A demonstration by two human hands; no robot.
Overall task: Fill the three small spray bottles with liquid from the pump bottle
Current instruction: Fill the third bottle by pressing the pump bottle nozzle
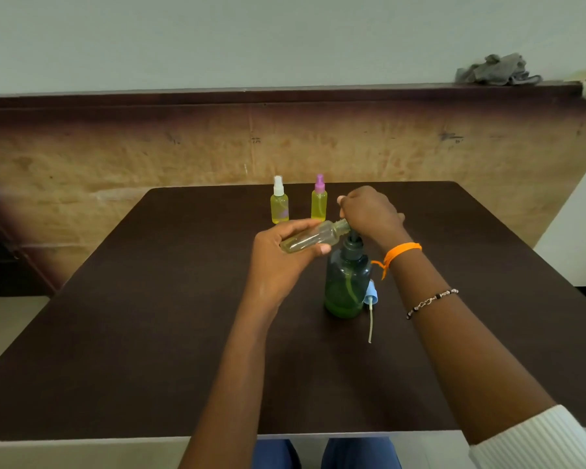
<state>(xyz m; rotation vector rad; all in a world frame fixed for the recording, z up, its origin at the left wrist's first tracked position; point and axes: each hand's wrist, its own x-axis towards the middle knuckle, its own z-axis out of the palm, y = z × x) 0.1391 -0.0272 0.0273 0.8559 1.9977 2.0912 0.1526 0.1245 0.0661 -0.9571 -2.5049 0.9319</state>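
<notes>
A green pump bottle [347, 282] stands at the middle of the dark table [149, 333]. My right hand [369, 211] rests on top of its pump head, hiding the nozzle. My left hand [278, 262] holds an uncapped small spray bottle [313, 236] tilted almost flat, its open neck at the pump spout. A little yellowish liquid lies in it. Its blue spray cap [371, 296] with a long dip tube lies on the table right of the pump bottle. Two capped small bottles full of yellow liquid stand behind: one with a white cap [279, 201], one with a purple cap [319, 199].
A wooden panel wall [115, 157] rises just behind the table's far edge. Grey cloth [498, 71] lies on the ledge on top of it at the right. My legs show under the table's near edge.
</notes>
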